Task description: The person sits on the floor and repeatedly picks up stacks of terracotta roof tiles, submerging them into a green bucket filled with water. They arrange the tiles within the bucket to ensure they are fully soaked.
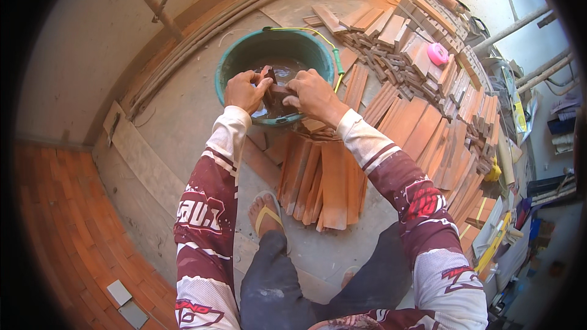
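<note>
A green bucket (227,64) of murky brown water stands on the floor ahead of me, its yellow handle wire with a green grip hanging to the right. Over its near side, my left hand (244,90) pinches the left end of a dark, wet clay tile (282,94), a reddish edge showing by the fingertips. My right hand (313,95) grips the tile's right side, with fingers on top and thumb below. Whether this is one tile or two pieces together, I cannot tell. Just below the bucket lies a fanned stack of dry orange clay tiles (334,177).
More clay tiles (416,123) are heaped to the right, with a pink roll (438,54) on top. Metal scaffold pipes (513,30) stand at the upper right. A plank (143,146) lies at left, beside orange flooring (73,220). My sandalled foot (266,215) is near the stack.
</note>
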{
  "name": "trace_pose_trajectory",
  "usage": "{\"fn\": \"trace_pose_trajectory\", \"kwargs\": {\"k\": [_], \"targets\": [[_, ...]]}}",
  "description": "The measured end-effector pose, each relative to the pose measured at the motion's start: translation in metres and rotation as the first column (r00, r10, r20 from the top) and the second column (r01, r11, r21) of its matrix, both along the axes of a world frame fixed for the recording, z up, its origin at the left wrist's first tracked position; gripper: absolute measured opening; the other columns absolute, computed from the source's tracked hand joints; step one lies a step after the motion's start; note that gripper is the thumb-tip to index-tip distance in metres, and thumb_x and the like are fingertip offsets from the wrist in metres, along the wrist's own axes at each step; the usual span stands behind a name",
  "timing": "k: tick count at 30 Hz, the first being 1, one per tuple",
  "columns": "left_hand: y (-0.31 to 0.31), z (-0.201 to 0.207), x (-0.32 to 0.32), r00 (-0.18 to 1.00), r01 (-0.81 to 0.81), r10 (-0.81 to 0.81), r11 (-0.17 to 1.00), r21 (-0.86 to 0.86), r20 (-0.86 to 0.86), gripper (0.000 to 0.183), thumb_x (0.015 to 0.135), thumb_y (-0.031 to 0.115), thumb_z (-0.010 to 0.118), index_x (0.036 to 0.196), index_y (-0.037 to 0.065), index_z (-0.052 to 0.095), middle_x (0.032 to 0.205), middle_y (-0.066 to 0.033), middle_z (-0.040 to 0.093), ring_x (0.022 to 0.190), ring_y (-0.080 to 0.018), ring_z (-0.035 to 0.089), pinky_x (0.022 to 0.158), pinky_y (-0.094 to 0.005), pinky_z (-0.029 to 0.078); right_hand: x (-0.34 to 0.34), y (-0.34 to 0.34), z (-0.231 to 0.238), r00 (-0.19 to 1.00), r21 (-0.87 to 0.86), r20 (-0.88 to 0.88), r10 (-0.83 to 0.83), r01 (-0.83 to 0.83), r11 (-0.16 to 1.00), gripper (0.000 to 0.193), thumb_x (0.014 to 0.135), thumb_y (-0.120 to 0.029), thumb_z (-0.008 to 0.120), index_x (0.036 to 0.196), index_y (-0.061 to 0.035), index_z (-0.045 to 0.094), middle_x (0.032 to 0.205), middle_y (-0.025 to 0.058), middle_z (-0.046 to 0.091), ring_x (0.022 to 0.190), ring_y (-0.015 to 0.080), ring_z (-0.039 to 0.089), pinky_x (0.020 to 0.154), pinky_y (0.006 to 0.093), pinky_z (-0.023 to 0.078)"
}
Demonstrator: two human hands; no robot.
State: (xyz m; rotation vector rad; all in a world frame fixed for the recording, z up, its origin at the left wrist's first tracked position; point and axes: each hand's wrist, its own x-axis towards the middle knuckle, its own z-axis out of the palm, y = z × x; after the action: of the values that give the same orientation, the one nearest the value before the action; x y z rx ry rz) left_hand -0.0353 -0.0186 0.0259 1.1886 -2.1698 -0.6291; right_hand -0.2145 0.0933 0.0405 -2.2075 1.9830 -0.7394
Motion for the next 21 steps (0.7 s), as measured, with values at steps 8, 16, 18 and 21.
{"fn": "trace_pose_trajectory", "kwargs": {"k": [8,16,18,21], "targets": [[-0.017,0.008,-0.014,0.985,-0.155,0.122,0.941,0.300,0.124,0.031,0.078,0.035,0.080,0.079,0.004,0.073,0.076,-0.0140,0.074,0.072,-0.0267,0.072,0.072,-0.0373,0.055,0.005,-0.007,0.001,0.983,0.023,-0.097,-0.155,0.158,0.987,0.020,0.078,-0.021,0.069,0.089,-0.0046,0.073,0.093,0.0151,0.070,0.101,0.0342,0.063,0.084,0.0505,0.052],[-0.023,-0.007,-0.012,0.989,-0.147,0.133,0.914,0.378,0.061,0.044,0.074,0.024,0.075,0.111,0.001,0.070,0.083,-0.0110,0.074,0.068,-0.0163,0.068,0.066,-0.0313,0.054,0.010,-0.026,0.010,0.839,0.079,0.328,-0.434,0.433,0.898,0.027,0.076,-0.027,0.070,0.088,-0.0033,0.077,0.087,0.0207,0.072,0.093,0.0386,0.066,0.085,0.0477,0.052],[-0.024,-0.012,-0.014,0.993,-0.118,0.112,0.890,0.440,0.040,0.042,0.075,0.023,0.074,0.111,0.001,0.070,0.081,-0.0102,0.073,0.066,-0.0147,0.066,0.061,-0.0299,0.053,0.015,-0.025,0.011,0.816,0.115,0.390,-0.427,0.416,0.902,0.028,0.077,-0.028,0.071,0.089,-0.0032,0.077,0.087,0.0207,0.072,0.092,0.0388,0.067,0.086,0.0479,0.052],[-0.032,-0.041,-0.008,0.992,-0.076,0.113,0.896,0.437,-0.058,0.037,0.080,0.027,0.073,0.107,0.002,0.072,0.086,-0.0110,0.073,0.075,-0.0197,0.067,0.068,-0.0316,0.052,0.023,-0.025,0.001,0.828,0.063,0.415,-0.377,0.387,0.920,0.031,0.079,-0.030,0.072,0.092,-0.0020,0.077,0.090,0.0220,0.073,0.093,0.0385,0.068,0.085,0.0473,0.052]]}}
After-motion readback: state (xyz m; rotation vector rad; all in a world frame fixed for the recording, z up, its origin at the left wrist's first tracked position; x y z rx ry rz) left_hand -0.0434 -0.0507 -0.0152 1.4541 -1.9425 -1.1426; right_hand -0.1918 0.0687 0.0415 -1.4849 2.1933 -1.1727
